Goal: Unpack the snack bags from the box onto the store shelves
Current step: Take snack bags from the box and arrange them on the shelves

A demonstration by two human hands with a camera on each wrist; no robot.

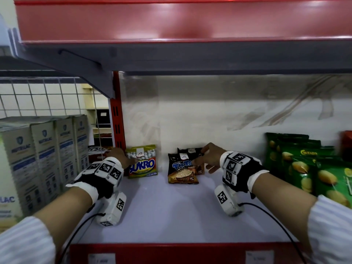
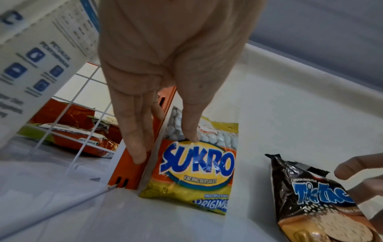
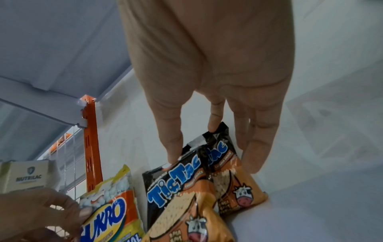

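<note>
A yellow Sukro peanut bag point(image 1: 142, 162) point(image 2: 196, 172) stands at the back left of the white shelf point(image 1: 162, 206), beside the red post point(image 1: 118, 126). My left hand point(image 1: 123, 157) point(image 2: 165, 145) has its thumb on the bag's front. Its straight fingers lie along the post. Two dark Tic Tac bags stand mid-shelf, the front one point(image 1: 182, 169) point(image 3: 176, 193) overlapping the rear one point(image 1: 191, 151) point(image 3: 238, 185). My right hand point(image 1: 202, 156) point(image 3: 213, 155) touches their tops with straight fingers: thumb on the front bag, index on the rear bag's top edge. The box is out of view.
Green Chitato bags point(image 1: 304, 168) stand in rows at the right. Nutrilac cartons point(image 1: 43, 159) fill the neighbouring bay at the left, behind a wire grid point(image 1: 38, 96), with orange packets point(image 2: 78, 131) beyond it. The upper shelf point(image 1: 171, 25) hangs low overhead. Bare shelf lies in front of the bags.
</note>
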